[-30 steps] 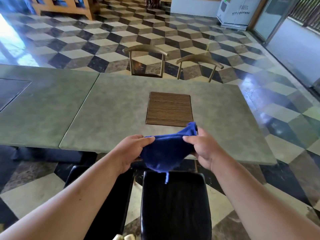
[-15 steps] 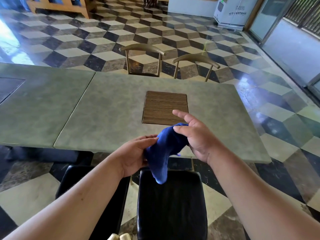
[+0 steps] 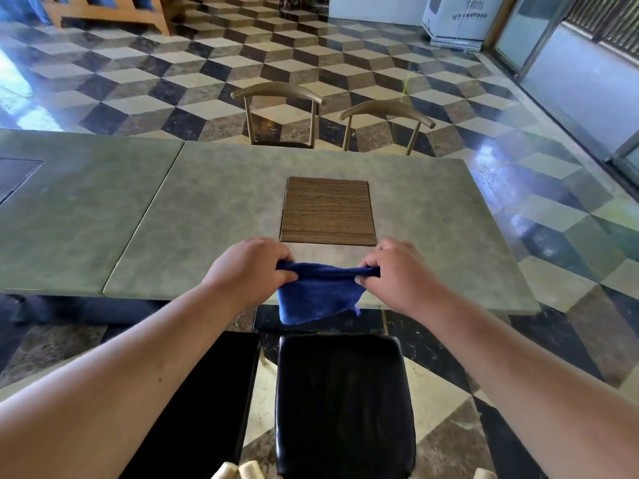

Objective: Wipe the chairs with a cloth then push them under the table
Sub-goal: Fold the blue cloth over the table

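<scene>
Bare left forearm [image 3: 138, 364], bare right forearm [image 3: 501, 368]

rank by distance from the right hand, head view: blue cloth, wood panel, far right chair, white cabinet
1. blue cloth, gripped by the right hand
2. wood panel, in the table just ahead
3. far right chair, across the table
4. white cabinet, at the back wall

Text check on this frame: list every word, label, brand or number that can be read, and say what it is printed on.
Nothing here can be read.
On the white box by the far wall: one dark line of print, too small and blurred to read.
On the blue cloth, the table and the black chair seat: no text shows.
</scene>
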### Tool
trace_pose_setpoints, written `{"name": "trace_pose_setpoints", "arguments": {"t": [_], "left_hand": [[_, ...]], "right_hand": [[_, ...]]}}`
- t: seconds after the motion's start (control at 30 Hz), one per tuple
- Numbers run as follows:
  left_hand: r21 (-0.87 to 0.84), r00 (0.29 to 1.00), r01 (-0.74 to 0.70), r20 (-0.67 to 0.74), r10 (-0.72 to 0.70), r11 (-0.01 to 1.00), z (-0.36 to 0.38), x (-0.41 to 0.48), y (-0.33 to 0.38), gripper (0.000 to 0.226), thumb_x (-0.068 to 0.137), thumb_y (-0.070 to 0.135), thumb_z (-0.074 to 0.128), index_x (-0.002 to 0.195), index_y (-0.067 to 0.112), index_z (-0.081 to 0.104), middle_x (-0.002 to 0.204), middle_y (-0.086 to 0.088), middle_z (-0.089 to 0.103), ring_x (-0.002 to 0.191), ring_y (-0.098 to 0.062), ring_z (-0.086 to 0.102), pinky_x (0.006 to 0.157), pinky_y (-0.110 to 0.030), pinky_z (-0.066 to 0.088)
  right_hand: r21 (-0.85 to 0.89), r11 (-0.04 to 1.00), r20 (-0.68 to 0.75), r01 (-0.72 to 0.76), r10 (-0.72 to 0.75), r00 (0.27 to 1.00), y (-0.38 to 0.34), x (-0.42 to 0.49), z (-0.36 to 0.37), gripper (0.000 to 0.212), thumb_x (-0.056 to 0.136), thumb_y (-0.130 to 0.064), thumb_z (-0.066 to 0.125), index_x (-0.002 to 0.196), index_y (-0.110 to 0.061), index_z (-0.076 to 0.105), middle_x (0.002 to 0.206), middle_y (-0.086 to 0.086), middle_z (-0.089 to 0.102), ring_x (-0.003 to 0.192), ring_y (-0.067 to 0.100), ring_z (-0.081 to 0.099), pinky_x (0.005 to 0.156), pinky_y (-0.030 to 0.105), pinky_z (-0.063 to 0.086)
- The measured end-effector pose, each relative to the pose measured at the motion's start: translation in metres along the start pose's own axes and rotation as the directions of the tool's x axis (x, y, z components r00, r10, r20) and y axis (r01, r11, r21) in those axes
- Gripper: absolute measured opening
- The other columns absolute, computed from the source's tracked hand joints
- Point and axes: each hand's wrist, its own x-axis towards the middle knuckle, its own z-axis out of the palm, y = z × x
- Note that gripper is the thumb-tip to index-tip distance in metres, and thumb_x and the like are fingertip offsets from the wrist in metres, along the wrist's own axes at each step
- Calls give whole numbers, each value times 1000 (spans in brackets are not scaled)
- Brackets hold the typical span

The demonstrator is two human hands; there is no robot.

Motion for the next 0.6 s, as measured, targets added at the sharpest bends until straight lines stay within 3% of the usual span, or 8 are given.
{"name": "trace_pose_setpoints", "arguments": {"t": [0.07,0.13,0.2,0.43,0.6], "left_hand": [[55,996,-39,79,34,998,8,5,0,12,87,45,77,94,36,73,96,16,58,89,-13,59,76,-36,52],[56,988,-27,155,18,998,19,12,4,10,87,44,76,91,37,70,97,15,60,88,-12,59,73,-34,49],[19,973,33,227,-36,999,35,20,12,9,86,40,75,87,37,66,93,15,65,83,-10,61,66,-30,46],[-146,905,193,410,-118,970,105,53,60,12,82,25,69,89,34,68,71,13,74,62,-4,69,61,-29,54],[-316,890,314,427,-162,895,147,98,102,15,84,9,66,91,21,69,69,1,77,67,-17,75,72,-41,65]], "right_hand": [[14,1000,37,-3,3,999,12,-5,2,3,89,-30,76,89,-29,79,93,-10,58,92,17,48,78,32,37],[57,996,140,-70,62,988,25,-10,4,7,90,-26,74,83,-27,75,79,-10,61,76,16,56,68,32,40],[57,988,196,-140,127,972,43,-16,6,11,92,-24,70,81,-26,72,66,-7,61,62,13,57,58,32,39],[97,952,279,-291,255,926,128,-38,9,12,94,-25,67,82,-28,70,62,-8,64,50,6,56,47,22,35],[163,897,311,-411,349,884,197,-20,1,18,93,-22,69,75,-21,67,59,-1,67,50,8,58,53,28,44]]}}
